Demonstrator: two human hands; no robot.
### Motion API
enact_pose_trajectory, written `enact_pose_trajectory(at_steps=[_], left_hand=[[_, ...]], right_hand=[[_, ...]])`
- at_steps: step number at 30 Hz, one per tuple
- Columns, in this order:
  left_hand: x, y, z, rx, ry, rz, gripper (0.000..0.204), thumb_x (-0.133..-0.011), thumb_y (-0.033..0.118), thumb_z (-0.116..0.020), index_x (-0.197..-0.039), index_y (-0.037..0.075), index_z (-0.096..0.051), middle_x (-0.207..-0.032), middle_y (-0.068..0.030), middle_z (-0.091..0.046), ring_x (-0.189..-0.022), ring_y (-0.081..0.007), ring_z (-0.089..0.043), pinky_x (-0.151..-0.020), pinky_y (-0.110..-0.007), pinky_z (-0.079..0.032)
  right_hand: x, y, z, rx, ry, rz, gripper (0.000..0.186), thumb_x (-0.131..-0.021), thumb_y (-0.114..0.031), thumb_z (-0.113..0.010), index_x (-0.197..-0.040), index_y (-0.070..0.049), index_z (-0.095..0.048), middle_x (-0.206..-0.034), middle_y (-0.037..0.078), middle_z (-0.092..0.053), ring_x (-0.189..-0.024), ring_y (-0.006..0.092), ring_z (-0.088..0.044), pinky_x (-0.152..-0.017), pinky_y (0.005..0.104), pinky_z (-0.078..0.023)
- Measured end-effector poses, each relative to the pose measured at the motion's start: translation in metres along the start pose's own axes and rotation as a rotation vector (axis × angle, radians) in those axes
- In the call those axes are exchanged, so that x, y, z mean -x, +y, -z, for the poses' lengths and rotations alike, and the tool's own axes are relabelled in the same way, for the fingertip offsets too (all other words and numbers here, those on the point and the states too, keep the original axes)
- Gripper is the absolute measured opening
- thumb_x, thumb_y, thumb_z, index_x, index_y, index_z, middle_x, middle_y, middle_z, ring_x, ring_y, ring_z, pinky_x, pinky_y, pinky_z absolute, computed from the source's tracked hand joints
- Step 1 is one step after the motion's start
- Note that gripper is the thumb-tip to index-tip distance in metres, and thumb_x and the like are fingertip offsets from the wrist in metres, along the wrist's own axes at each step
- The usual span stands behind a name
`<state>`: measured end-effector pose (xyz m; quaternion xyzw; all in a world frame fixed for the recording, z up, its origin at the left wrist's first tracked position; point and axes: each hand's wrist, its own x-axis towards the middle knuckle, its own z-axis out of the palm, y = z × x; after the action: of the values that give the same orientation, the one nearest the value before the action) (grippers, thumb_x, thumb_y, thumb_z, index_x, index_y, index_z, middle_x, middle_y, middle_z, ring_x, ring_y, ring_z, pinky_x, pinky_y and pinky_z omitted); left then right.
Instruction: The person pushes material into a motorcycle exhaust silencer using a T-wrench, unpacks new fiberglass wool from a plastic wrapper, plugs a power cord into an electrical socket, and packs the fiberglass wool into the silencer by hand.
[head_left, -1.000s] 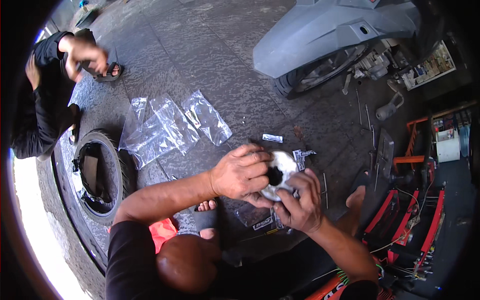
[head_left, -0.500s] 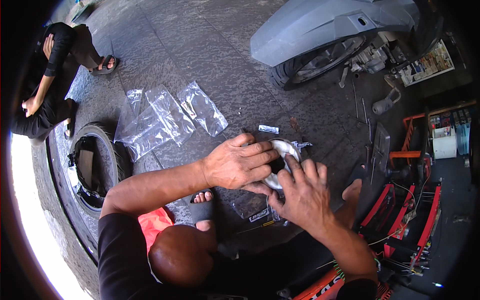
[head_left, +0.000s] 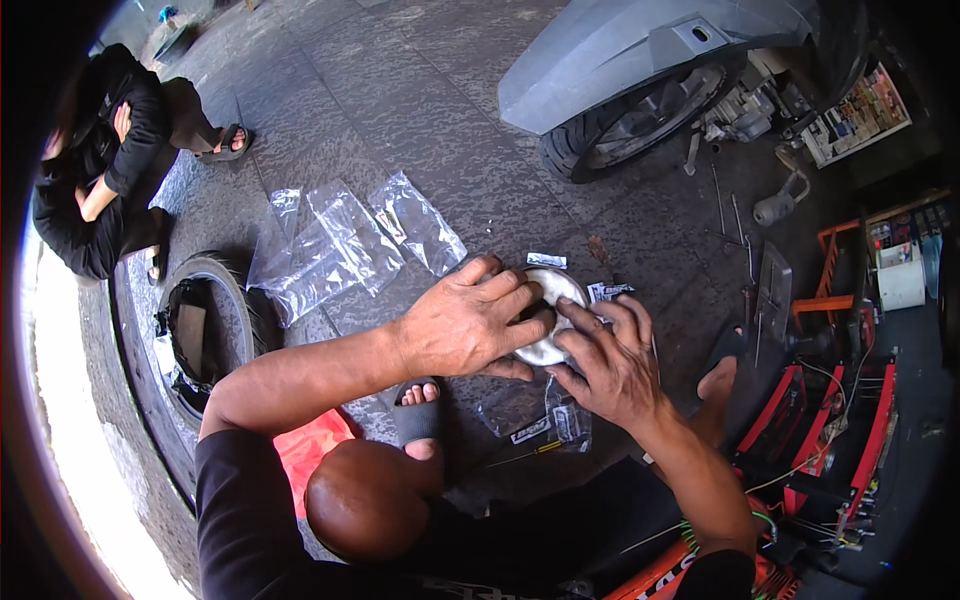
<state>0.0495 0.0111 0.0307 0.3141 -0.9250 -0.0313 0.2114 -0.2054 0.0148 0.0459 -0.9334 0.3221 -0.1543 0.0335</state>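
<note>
Between my hands is a round, shallow metal part (head_left: 551,284) with a whitish, shiny inner face. My left hand (head_left: 465,322) grips its left side, thumb low and fingers curled over the rim. From the right, my right hand (head_left: 615,368) closes on the part, its bent fingertips against the inner face and its thumb by the near edge. The hands cover much of the part. Just beyond it lies a small white packet (head_left: 546,260); a clear plastic wrapper (head_left: 570,424) and a screwdriver with a yellow handle (head_left: 547,447) lie on the near side.
Several clear plastic bags (head_left: 345,235) lie ahead, left of centre. A loose tyre (head_left: 240,300) is at the left, near a seated person (head_left: 110,170). A grey scooter (head_left: 610,80) stands far right, with tools (head_left: 740,220) on the floor. A red metal frame (head_left: 775,415) is at right.
My right hand's fingers have shifted across the part's inner face. The part is tilted a little differently. The view has shifted slightly, and the seated person has folded both arms.
</note>
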Motion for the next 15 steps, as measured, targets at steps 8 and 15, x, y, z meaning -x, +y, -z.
enact_pose_trajectory(at_steps=[8, 15], left_hand=[[0.002, -0.013, -0.007, 0.032, 0.123, -0.044, 0.048, -0.070, 0.058, -0.074, -0.087, 0.013, -0.068, -0.104, -0.0080, -0.058, -0.101, -0.0234, -0.055, -0.092, -0.040, -0.042], [-0.001, -0.014, -0.010, 0.038, 0.160, -0.060, 0.051, -0.065, 0.059, -0.074, -0.085, 0.012, -0.067, -0.098, -0.0082, -0.056, -0.098, -0.0244, -0.055, -0.089, -0.040, -0.042]], right_hand=[[-0.007, 0.009, -0.007, 0.030, 0.031, 0.090, 0.041, -0.077, -0.038, -0.082, -0.109, -0.016, -0.067, -0.124, 0.001, -0.066, -0.129, 0.0265, -0.051, -0.117, 0.0586, -0.027], [-0.030, -0.005, 0.024, 0.010, -0.173, -0.003, 0.035, -0.076, -0.036, -0.081, -0.102, -0.013, -0.072, -0.120, 0.002, -0.067, -0.128, 0.0300, -0.051, -0.115, 0.0727, -0.016]])
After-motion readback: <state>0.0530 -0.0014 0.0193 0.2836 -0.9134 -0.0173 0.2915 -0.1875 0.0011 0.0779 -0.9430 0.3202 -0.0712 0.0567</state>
